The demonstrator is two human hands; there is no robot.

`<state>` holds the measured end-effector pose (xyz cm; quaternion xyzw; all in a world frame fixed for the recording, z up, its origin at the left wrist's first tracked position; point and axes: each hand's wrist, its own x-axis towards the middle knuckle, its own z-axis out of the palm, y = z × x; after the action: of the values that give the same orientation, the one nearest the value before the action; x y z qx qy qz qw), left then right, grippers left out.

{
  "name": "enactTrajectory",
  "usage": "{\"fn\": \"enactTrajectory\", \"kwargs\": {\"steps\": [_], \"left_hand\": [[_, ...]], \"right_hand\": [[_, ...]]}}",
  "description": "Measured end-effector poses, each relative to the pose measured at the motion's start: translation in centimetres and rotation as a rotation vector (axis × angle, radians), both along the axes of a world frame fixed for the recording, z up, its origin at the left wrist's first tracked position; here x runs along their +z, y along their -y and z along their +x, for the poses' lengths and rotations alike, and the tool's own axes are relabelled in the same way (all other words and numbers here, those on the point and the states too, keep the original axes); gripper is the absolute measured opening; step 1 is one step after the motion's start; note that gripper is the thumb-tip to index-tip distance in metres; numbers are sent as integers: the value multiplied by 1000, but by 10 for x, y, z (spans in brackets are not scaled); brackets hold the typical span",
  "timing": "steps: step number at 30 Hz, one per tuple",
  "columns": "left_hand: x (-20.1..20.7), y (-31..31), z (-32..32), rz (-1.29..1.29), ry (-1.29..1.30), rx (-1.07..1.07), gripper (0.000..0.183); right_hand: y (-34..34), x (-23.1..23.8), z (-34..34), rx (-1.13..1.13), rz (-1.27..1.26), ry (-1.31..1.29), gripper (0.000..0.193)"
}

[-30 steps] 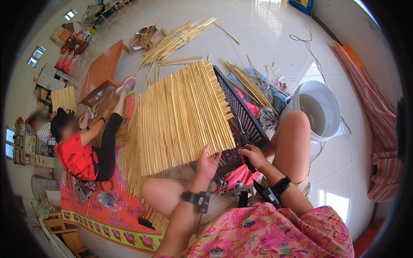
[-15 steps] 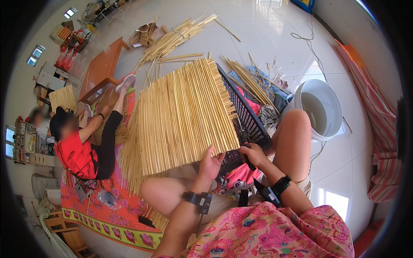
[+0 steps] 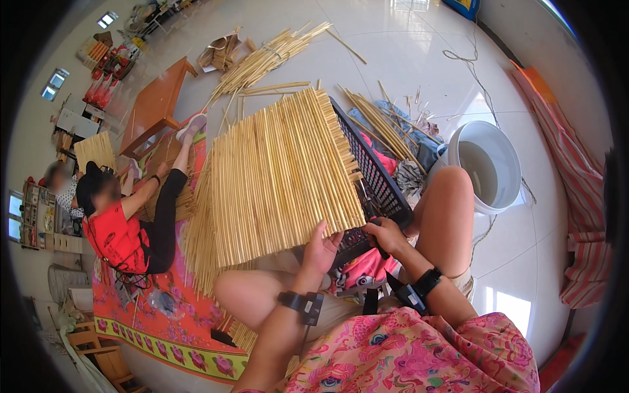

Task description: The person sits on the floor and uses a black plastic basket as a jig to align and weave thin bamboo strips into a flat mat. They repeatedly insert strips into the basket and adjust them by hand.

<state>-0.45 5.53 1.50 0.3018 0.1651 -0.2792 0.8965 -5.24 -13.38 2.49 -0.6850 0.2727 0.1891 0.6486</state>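
A panel of straw-coloured stalks (image 3: 278, 177), laid side by side into a mat, tilts above a black plastic crate (image 3: 386, 187). My left hand (image 3: 319, 252) grips its near edge, thumb on top and fingers underneath. Beside the panel's right edge, where the stalk ends stick out unevenly, my right hand (image 3: 388, 236) is closed round dark-handled scissors (image 3: 371, 215). Their blades point at those stalk ends and are partly lost against the dark crate. Pink cloth shows in and below the crate.
A white bucket (image 3: 485, 167) stands right of my knee. Loose stalks (image 3: 386, 124) lie beyond the crate, with a larger bundle (image 3: 268, 59) farther off. To the left, a co-worker in red (image 3: 118, 229) sits on a floral mat (image 3: 190, 327) near an orange wooden bench (image 3: 157, 105).
My hands and the panel stay almost in place; the scissors' blades have shifted slightly at the edge. The co-worker in red has moved an arm a little.
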Motion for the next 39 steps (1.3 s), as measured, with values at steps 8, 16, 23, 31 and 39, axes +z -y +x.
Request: {"fn": "enactTrajectory", "kwargs": {"steps": [8, 16, 23, 31, 39], "left_hand": [[-3, 1, 1, 41, 25, -10, 35], [0, 1, 0, 52, 28, -13, 35], [-1, 3, 1, 46, 22, -26, 33], [-4, 0, 3, 8, 13, 10, 30], [-4, -1, 4, -10, -1, 14, 29]], "right_hand": [[1, -10, -1, -50, 4, 9, 27], [-2, -17, 0, -52, -53, 4, 26], [-2, -23, -5, -59, -251, 101, 27], [-3, -1, -9, -107, -146, 42, 29], [-4, -12, -12, -97, -11, 83, 39]]}}
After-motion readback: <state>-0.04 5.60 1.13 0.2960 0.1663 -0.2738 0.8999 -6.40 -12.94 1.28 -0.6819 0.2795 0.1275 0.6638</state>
